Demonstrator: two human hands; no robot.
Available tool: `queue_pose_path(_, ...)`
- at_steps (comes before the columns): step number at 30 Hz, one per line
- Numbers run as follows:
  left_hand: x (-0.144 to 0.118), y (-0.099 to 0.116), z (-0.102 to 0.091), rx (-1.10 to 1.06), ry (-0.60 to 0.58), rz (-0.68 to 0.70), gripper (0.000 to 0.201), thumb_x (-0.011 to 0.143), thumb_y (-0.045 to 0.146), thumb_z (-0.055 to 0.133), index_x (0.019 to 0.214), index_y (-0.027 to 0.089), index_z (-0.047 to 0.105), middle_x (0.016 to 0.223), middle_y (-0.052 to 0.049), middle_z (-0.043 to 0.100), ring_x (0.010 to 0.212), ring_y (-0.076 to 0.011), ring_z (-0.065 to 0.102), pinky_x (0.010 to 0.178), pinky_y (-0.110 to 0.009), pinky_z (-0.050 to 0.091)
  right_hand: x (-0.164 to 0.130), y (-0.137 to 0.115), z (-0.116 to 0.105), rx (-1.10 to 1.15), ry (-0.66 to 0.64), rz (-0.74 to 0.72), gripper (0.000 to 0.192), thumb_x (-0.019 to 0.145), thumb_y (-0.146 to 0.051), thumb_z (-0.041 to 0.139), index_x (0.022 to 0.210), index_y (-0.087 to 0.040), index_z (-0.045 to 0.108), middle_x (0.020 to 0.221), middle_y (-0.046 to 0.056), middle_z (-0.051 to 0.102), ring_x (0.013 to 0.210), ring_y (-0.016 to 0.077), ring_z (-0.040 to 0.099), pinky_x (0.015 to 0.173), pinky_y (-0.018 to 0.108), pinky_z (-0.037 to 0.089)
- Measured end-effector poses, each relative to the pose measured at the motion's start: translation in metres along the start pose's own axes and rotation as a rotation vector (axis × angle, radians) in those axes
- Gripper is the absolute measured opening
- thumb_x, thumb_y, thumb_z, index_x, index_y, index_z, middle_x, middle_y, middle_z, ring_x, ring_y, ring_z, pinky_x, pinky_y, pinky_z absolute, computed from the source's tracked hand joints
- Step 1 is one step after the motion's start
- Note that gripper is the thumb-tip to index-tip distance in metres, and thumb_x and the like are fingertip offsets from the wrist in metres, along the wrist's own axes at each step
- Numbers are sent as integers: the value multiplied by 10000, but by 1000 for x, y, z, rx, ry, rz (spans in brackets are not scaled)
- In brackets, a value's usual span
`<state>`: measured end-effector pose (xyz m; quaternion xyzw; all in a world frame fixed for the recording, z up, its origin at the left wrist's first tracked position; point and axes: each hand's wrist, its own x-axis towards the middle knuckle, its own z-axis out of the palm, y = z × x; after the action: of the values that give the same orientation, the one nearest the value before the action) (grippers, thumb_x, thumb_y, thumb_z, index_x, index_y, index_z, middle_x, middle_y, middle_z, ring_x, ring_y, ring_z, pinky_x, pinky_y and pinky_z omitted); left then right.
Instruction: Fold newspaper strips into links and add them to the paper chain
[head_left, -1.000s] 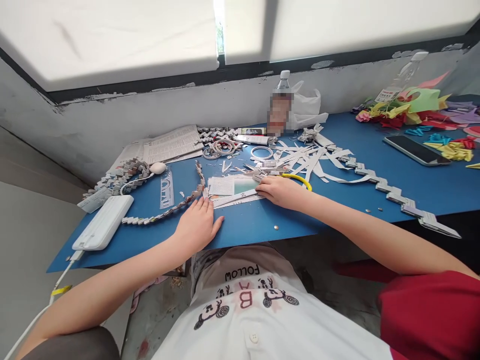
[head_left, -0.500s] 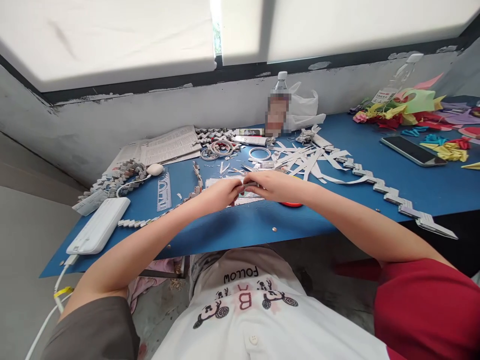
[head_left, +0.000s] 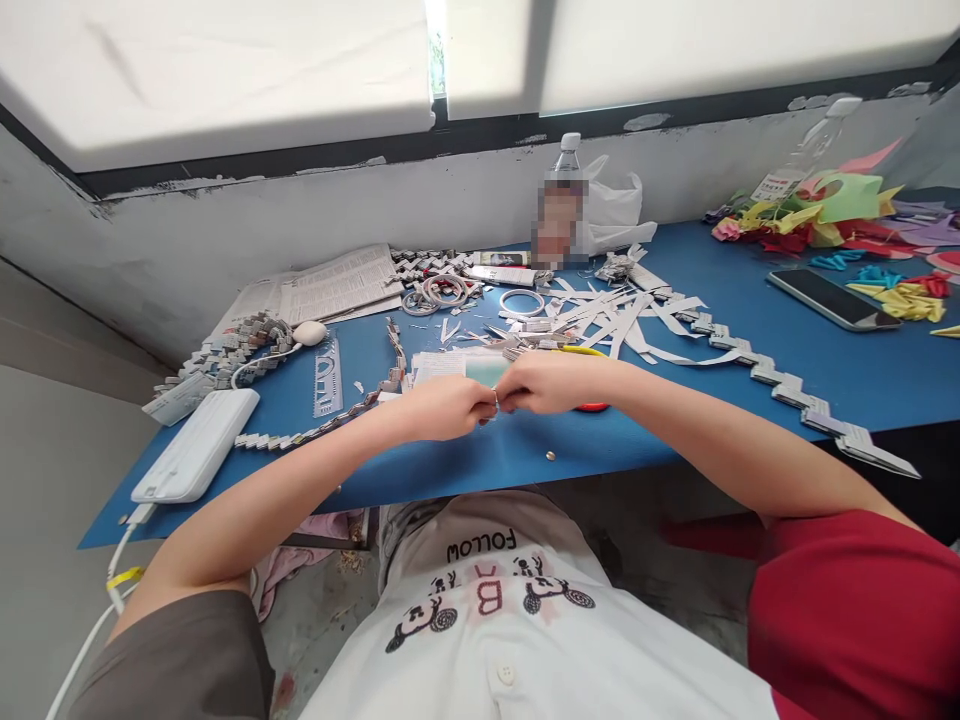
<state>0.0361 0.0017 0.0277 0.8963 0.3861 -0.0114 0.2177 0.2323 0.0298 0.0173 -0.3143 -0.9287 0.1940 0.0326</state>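
My left hand [head_left: 442,407] and my right hand [head_left: 551,383] meet above the front of the blue table [head_left: 480,460]. Their fingertips pinch a small paper piece [head_left: 496,402] between them; it is mostly hidden by the fingers. Behind the hands lie flat paper sheets [head_left: 457,365], yellow-handled scissors [head_left: 581,351] and a heap of cut white paper strips [head_left: 615,315]. A folded zigzag paper chain [head_left: 330,425] lies to the left of my left hand.
A white power bank [head_left: 195,445] with a cable, a ruler [head_left: 328,375], newspaper [head_left: 337,285], tape rolls [head_left: 523,303], a bottle [head_left: 560,205], a phone [head_left: 832,298] and coloured paper shapes [head_left: 825,215] lie around. A long folded chain [head_left: 795,400] runs right. A wall stands behind.
Both hands lifted off the table and came together. They have drawn slightly nearer to me, now pinching a small paper piece between them.
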Motion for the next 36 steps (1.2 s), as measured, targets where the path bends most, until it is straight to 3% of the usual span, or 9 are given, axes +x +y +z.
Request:
queue_pose_path(7, -2, -16, -17, -726, 148, -63, 206, 926, 330, 407, 955, 171, 535, 594, 33, 474, 505, -106, 400, 531, -254, 327, 9, 35, -3, -173, 353, 352, 293, 884, -228, 503, 1075, -141, 707, 1052, 149, 667, 938, 273, 608, 717, 328, 433)
queue_pose_path(11, -5, -22, -17, -999, 149, -24, 162, 884, 292, 502, 968, 154, 507, 676, 1, 564, 562, -106, 466, 578, -262, 360, 8, 23, 3, 194, 596, 320, 370, 904, -433, 508, 977, -134, 714, 1035, 137, 677, 958, 262, 616, 764, 340, 453)
queue_pose_path(13, -5, -23, -14, -993, 142, -37, 208, 874, 329, 545, 974, 151, 507, 720, -19, 620, 587, -111, 501, 602, -271, 383, 9, 10, 5, 521, 522, 275, 511, 893, -580, 452, 856, -135, 701, 856, 107, 697, 798, 213, 637, 665, 310, 456)
queue_pose_path(15, -4, -24, -11, -966, 111, -45, 264, 865, 378, 571, 979, 146, 517, 802, -55, 676, 628, -118, 540, 626, -278, 407, 12, -2, 7, 661, 471, 242, 459, 806, -592, 584, 824, -143, 677, 772, 77, 687, 719, 181, 626, 620, 287, 450)
queue_pose_path(18, -4, -28, -7, -966, 77, -44, 348, 849, 456, 590, 979, 136, 550, 910, -95, 710, 663, -122, 584, 636, -277, 434, 16, -11, 11, 739, 476, 179, 344, 730, -485, 706, 781, -152, 637, 682, 29, 651, 629, 143, 590, 577, 269, 447)
queue_pose_path(24, -6, -39, -4, -963, 14, -62, 400, 806, 523, 630, 827, 124, 604, 774, -73, 704, 598, -125, 617, 581, -258, 470, 14, 0, 17, 813, 586, 94, 279, 695, -379, 757, 794, -154, 625, 714, 23, 639, 644, 129, 569, 589, 266, 464)
queue_pose_path(28, -7, -40, -2, -950, -88, -7, 396, 819, 526, 622, 817, 129, 624, 742, -58, 696, 591, -130, 620, 555, -246, 471, 8, 6, 14, 1028, 223, -175, 362, 731, -317, 727, 1046, -161, 639, 970, 66, 660, 790, 145, 601, 667, 271, 495)
queue_pose_path(31, -9, -38, -2, -952, -166, -4, 389, 827, 527, 615, 858, 139, 627, 645, -26, 659, 518, -121, 581, 509, -239, 449, 6, 6, 12, 1013, 62, -243, 305, 811, -304, 660, 1075, -154, 645, 976, 73, 654, 833, 152, 601, 711, 278, 494)
queue_pose_path(36, -10, -37, -5, -871, -261, -19, 379, 882, 485, 556, 729, 140, 595, 611, -18, 616, 481, -80, 510, 448, -200, 370, 7, 2, 10, 738, 133, -210, 188, 848, -318, 632, 809, -137, 665, 832, 39, 606, 727, 123, 544, 695, 268, 440)
